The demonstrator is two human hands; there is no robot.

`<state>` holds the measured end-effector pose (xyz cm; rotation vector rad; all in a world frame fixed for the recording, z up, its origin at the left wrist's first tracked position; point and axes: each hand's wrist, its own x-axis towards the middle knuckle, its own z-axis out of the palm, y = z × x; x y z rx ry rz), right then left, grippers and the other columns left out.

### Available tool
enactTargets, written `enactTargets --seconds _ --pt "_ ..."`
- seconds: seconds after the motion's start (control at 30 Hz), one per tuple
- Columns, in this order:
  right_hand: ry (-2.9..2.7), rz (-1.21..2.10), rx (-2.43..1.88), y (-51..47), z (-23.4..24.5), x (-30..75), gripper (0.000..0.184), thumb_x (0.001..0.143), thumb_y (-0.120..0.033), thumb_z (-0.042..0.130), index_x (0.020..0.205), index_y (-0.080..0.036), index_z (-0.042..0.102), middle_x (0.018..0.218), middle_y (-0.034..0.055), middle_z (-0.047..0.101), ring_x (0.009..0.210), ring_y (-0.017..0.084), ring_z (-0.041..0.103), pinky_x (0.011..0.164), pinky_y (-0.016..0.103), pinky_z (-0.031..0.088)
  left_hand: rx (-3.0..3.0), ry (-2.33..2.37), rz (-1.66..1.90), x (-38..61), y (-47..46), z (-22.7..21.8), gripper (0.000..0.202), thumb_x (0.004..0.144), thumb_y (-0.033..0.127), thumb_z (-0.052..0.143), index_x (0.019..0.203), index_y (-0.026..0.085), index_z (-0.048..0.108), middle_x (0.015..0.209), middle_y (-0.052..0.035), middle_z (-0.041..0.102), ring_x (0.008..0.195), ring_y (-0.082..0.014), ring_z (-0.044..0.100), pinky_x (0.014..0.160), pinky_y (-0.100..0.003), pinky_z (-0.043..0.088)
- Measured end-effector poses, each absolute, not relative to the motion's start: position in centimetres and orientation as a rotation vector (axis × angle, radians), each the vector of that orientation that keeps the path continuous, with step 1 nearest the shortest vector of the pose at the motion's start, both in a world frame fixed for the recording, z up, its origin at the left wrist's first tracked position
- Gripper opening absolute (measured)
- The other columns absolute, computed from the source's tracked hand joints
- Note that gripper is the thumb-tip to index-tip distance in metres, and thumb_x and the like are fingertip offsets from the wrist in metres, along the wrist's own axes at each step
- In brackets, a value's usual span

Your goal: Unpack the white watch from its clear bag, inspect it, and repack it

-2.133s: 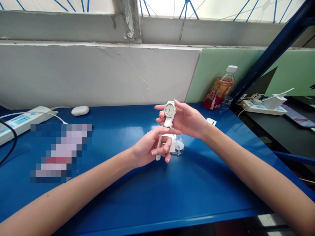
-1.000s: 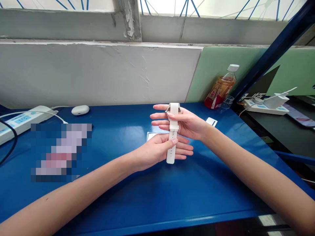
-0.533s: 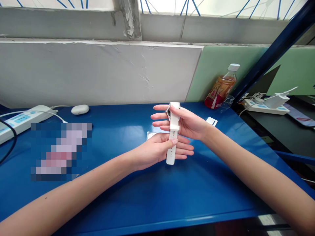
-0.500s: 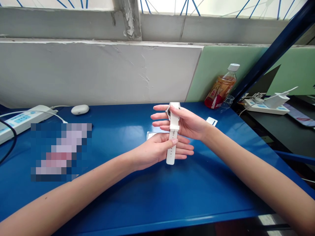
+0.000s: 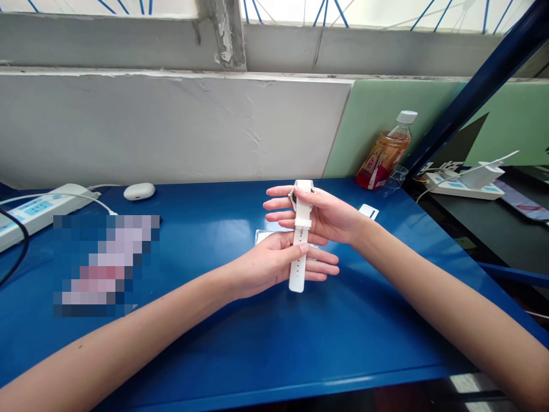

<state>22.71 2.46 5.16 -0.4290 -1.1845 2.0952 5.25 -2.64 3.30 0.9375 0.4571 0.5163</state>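
Nearest me on my feed, the loose end of a white watch hangs below the left hand, whose thumb pins the punched strap against its outstretched fingers. I'd call that a light pinch rather than a clench. A little farther up, the right hand has the upper part between its thumb and spread fingers, the thumb pressed over the band beside the case. So the watch runs roughly upright across both palms, above the blue desk, with its dial mostly hidden from me. I judge it light, the strap soft and bendy and perhaps a bit slick, the case stiff and its glass the fragile part; I'd take the case by its rim and guide the strap by its flat faces. Past the left hand lies a partly covered clear-edged item; beyond the right wrist, a white card, then a drink bottle by the green panel.
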Motion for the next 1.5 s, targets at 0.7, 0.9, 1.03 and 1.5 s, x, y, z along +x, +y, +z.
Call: enactTargets --seconds 0.7,0.9,1.03,1.5 --pt "-1.123 2.146 -0.469 2.3 5.7 22.6 0.045 0.105 -0.036 0.03 0.118 -0.014 0.067 0.113 0.0101 0.075 0.109 0.021 0.07 0.101 0.035 0.052 0.931 0.478 0.5 5.6 -2.5 3.5 0.031 0.096 0.027 0.064 0.119 0.006 0.069 0.124 -0.0238 0.068 0.117 -0.0342 0.066 0.105 -0.05 0.047" --pt "-1.153 2.153 -0.49 2.2 6.1 22.6 0.05 0.105 -0.04 0.027 0.119 -0.014 0.067 0.113 0.0103 0.076 0.113 0.023 0.068 0.105 0.039 0.047 0.915 0.496 0.503 5.7 -2.5 3.6 0.032 0.095 0.027 0.066 0.118 0.005 0.069 0.123 -0.0246 0.068 0.115 -0.0344 0.067 0.103 -0.05 0.048" --pt "-1.174 2.156 -0.476 2.2 6.1 22.7 0.049 0.105 -0.041 0.028 0.121 -0.015 0.066 0.115 0.01 0.075 0.115 0.024 0.067 0.107 0.041 0.045 0.915 0.51 0.509 5.7 -2.5 3.5 0.03 0.094 0.026 0.067 0.116 0.005 0.069 0.121 -0.0243 0.069 0.113 -0.0335 0.068 0.102 -0.049 0.049" --pt "-1.185 2.162 -0.455 2.2 6.1 22.6 0.05 0.105 -0.04 0.024 0.121 -0.015 0.065 0.117 0.0101 0.074 0.118 0.023 0.066 0.109 0.041 0.043 0.918 0.489 0.507 5.6 -2.5 3.4 0.03 0.095 0.025 0.066 0.117 0.006 0.069 0.123 -0.0244 0.068 0.115 -0.0342 0.067 0.103 -0.05 0.048"
